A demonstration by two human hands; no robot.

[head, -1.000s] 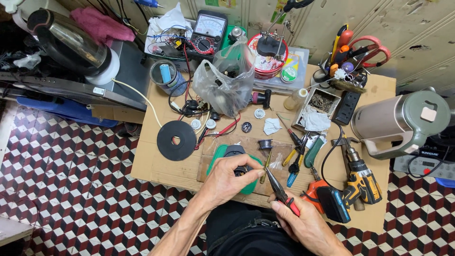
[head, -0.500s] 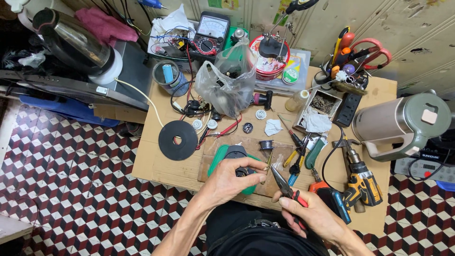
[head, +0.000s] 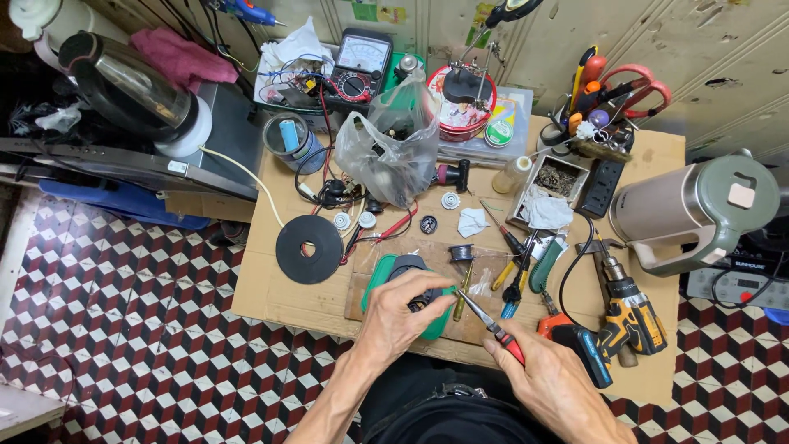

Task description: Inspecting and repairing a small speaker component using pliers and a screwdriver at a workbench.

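My left hand (head: pixel 396 316) grips a small black part (head: pixel 421 293) that rests on a green oval base (head: pixel 380 275) near the front edge of the cardboard-covered table (head: pixel 271 288). My right hand (head: pixel 549 388) holds red-handled needle-nose pliers (head: pixel 491 325), whose tips point up and left towards the black part and stop just right of it. A brass-coloured rod (head: pixel 460 300) lies between the pliers and the green base.
A black disc (head: pixel 309 248) lies left of my hands. A yellow-and-black cordless drill (head: pixel 629 312), screwdrivers (head: pixel 514 275) and a clear plastic bag (head: pixel 394 152) crowd the middle and right. A multimeter (head: pixel 355 74) stands at the back, a grey-green jug (head: pixel 699 210) at right.
My right hand has shifted a little with the pliers, so their tips now sit closer to the black part. My left hand has stayed on the part.
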